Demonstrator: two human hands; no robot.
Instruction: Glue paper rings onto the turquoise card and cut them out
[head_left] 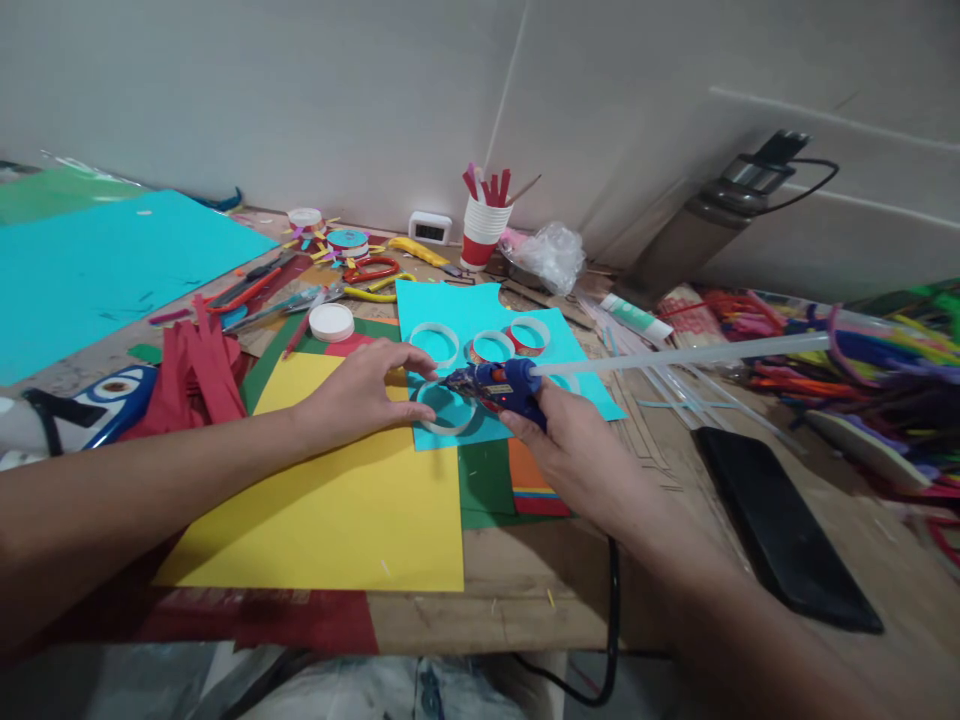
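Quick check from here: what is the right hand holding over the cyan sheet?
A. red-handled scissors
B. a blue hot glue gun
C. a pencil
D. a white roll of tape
B. The right hand grips a blue hot glue gun with a clear glue stick out its back, nozzle at the white ring that the left hand steadies.

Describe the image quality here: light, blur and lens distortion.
Head view: soft, even light with faint shadows; wide-lens bending curves the wooden table edge and stretches both forearms; the left hand, the right hand and the glue gun are fairly sharp; the pipe cleaners smear near the edge.
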